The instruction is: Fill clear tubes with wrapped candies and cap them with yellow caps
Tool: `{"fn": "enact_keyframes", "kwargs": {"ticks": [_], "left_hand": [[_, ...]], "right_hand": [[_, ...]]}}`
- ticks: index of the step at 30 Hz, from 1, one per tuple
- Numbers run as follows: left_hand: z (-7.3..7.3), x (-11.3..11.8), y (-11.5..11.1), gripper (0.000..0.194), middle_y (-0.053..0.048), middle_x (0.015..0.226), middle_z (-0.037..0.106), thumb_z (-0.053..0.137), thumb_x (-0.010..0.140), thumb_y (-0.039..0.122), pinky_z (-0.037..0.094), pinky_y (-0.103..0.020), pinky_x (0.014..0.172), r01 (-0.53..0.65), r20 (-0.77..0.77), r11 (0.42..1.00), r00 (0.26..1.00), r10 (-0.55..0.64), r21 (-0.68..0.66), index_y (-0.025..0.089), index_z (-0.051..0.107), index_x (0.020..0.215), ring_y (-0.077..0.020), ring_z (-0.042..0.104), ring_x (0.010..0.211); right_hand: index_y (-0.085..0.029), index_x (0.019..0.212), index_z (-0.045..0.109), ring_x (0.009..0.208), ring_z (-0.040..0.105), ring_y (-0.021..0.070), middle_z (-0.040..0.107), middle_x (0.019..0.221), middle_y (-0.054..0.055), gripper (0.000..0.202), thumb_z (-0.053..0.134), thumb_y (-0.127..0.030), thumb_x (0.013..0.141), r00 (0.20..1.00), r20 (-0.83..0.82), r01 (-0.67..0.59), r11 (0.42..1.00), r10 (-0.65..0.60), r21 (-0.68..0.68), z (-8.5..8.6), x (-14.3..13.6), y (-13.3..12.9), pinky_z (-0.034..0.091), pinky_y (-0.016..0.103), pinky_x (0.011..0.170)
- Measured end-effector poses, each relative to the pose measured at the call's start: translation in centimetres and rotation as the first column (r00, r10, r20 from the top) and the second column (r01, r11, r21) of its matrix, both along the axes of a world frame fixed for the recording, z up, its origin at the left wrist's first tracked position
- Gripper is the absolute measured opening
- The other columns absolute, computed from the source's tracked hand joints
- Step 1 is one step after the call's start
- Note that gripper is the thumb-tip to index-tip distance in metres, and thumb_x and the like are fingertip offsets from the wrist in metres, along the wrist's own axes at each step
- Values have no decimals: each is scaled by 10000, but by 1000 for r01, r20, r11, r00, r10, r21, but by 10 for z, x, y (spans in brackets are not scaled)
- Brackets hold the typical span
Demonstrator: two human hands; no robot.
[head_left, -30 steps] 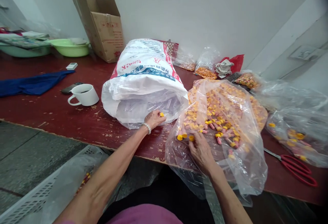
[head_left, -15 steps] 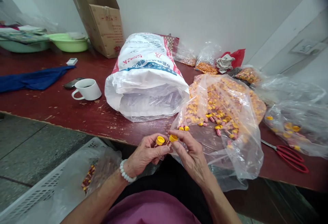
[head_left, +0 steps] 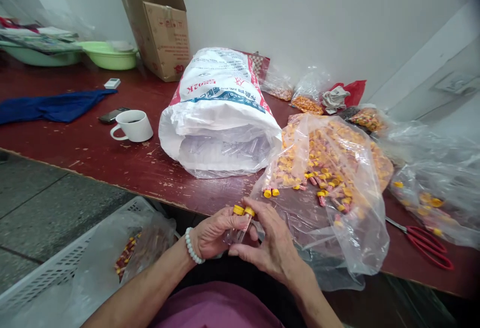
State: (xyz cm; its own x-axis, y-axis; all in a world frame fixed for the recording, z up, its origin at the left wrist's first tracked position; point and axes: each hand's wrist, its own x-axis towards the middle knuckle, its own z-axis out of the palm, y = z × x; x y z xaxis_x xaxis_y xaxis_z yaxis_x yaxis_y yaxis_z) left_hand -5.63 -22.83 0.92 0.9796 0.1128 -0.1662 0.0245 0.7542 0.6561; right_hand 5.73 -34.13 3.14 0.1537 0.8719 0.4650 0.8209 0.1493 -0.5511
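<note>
My left hand (head_left: 217,230) pinches two slim clear plastic tubes with yellow caps, the left tube (head_left: 231,236) and the right tube (head_left: 243,228), side by side and tilted. Striped red-and-white stuff shows below the right cap. My right hand (head_left: 272,233) is closed about the right tube, its index finger at the yellow cap and its thumb near the lower end. Just beyond lies an open clear bag (head_left: 360,248) of yellow-capped striped pieces (head_left: 330,178). Clear tubes (head_left: 243,149) fill the mouth of a white woven sack (head_left: 221,110).
Red-handled scissors (head_left: 427,245) lie at the right beside another plastic bag (head_left: 446,213). A white mug (head_left: 140,127), a phone (head_left: 114,114) and blue cloth (head_left: 56,105) sit left. A lined white basket (head_left: 71,258) stands below the table edge. A cardboard box (head_left: 167,40) is behind.
The yellow caps have tipped from facing up to slanting, and the clear tubes under them now show. My right thumb has moved down from the cap toward the tube's lower end.
</note>
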Motion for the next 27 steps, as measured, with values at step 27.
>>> {"fn": "enact_keyframes", "kwargs": {"ticks": [27], "left_hand": [[-17,116,112,339,23,633,571,686,614,197,313,-187,430,-217,-196,583,804,562,783,172,622,946,-87,503,476]], "right_hand": [[-179,950,612,1036,539,305,617,1064,159,223,530,-305,785,849,172,524,839,-500,-148,-80,115,33,439,444,871]]}}
